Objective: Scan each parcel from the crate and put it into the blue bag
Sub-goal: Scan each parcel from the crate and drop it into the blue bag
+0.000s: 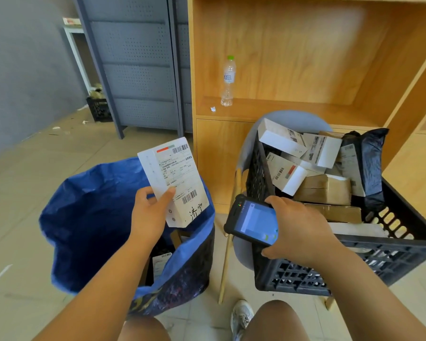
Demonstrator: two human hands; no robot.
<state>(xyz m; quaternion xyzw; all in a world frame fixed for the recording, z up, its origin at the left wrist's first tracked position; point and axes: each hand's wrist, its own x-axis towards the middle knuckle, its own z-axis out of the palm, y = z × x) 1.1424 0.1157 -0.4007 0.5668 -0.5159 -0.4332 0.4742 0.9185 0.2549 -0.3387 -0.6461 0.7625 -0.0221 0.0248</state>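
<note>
My left hand (pixel 150 212) grips a white parcel box (pixel 177 178) with a shipping label and barcodes, held upright above the open blue bag (pixel 89 217). My right hand (pixel 298 230) holds a black handheld scanner (pixel 251 221), its lit screen facing up, just to the right of the parcel. A black plastic crate (pixel 354 264) on the right holds several white and brown boxes (pixel 325 188) and a dark mailer bag (pixel 369 163). Inside the blue bag, a labelled parcel (pixel 160 263) lies at the bottom.
The crate rests on a light blue chair (pixel 246 148) with wooden legs. A wooden shelf unit (pixel 293 57) behind carries a clear water bottle (pixel 228 81). A grey metal rack (pixel 138 65) stands at the back left, with another black crate (pixel 100 109) beside it. My knees and one shoe (pixel 241 316) are below.
</note>
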